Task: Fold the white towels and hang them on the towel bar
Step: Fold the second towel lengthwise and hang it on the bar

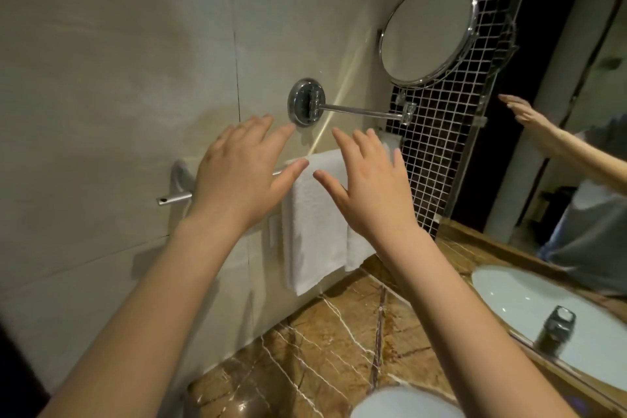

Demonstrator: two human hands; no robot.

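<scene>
Both hands spread wide in front of the towel bar

The left hand (237,176) is held with its fingers straight and fanned apart, gripping nothing; it covers the middle stretch of the towel bar (174,197), whose open chrome end pokes out to the left of the wrist. The right hand (371,190) is just as open, fingers splayed and thumb stretched toward the left thumb, the two thumbs near each other but apart. It sits in front of the right part of the bar, over the top of the hanging cloth; whether either palm touches cloth or metal cannot be told from this angle.

A folded white towel (314,234) is draped over the bar between the two hands and hangs straight down below it. A second white towel (359,249) hangs just beside it, further right along the bar and partly hidden by the right wrist.

Above the bar, a round chrome wall mount (305,102) carries a thin arm to a round shaving mirror (427,32), up and to the right of the bar. Below the bar lies a brown veined marble counter (339,339). Far right of the bar, a wall mirror (576,54) reflects an outstretched arm, and a white basin (509,299) with a chrome tap (558,322) shows below that reflection
</scene>
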